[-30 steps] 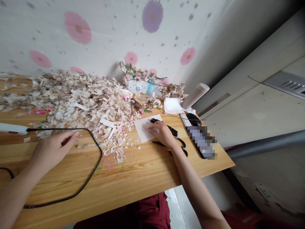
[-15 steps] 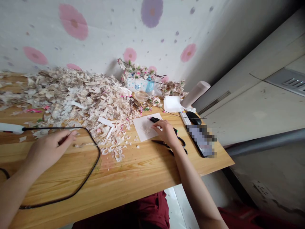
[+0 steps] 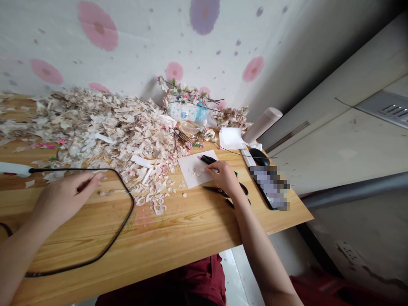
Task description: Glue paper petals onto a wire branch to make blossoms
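Observation:
My left hand point(image 3: 68, 193) is closed in a pinch over the table's left part, beside a looped black cord point(image 3: 132, 204); whatever its fingertips hold is too small to name. From a white handle point(image 3: 14, 169) at the left edge runs that cord. Over a white sheet of paper point(image 3: 188, 161) my right hand point(image 3: 225, 176) pinches thumb and forefinger together at small pale petals point(image 3: 196, 171); I cannot make out what is between them. A black marker point(image 3: 208, 160) lies on the paper just beyond the fingers. Black scissors point(image 3: 216, 191) lie partly under my right wrist.
A big heap of pale dried petals point(image 3: 105, 123) covers the back left. Behind the paper are a shallow clear dish point(image 3: 189, 128) and flower sprigs point(image 3: 188, 95) on a dotted pack. A pale cylinder point(image 3: 263, 125), black mouse point(image 3: 259, 157) and phone point(image 3: 266, 187) are at right.
My right hand has shifted very slightly to the right over the paper. My left hand stays pinched in nearly the same place. The objects on the table look unchanged.

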